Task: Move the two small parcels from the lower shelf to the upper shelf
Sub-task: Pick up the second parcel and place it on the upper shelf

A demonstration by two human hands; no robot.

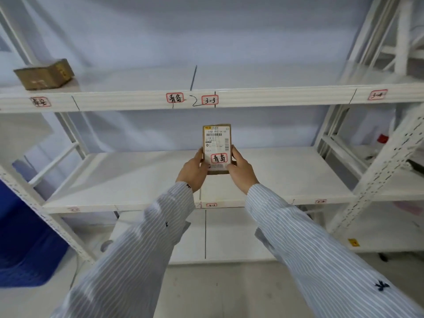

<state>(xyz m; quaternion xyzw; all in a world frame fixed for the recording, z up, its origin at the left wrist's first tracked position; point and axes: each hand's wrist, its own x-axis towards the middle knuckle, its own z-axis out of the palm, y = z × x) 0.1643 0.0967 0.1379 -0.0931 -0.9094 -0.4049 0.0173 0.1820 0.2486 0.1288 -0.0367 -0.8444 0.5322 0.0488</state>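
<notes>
A small brown parcel (pixel 216 143) with a white shipping label and a red-framed handwritten tag is held upright in the air, above the lower shelf (pixel 137 177) and below the upper shelf (pixel 128 101). My left hand (pixel 193 169) grips its lower left edge and my right hand (pixel 241 169) grips its lower right edge. A second brown parcel (pixel 44 74) lies on the upper shelf at the far left. The upper shelf's front rail carries red-framed tags, one reading 3-3 (pixel 210 100).
White metal uprights (pixel 385 161) stand at the right and slant at the left (pixel 46 216). A neighbouring rack at the right holds a red-capped object (pixel 382 138). Something blue (pixel 20 237) sits low at the left. A lowest shelf (pixel 229 239) lies under my arms.
</notes>
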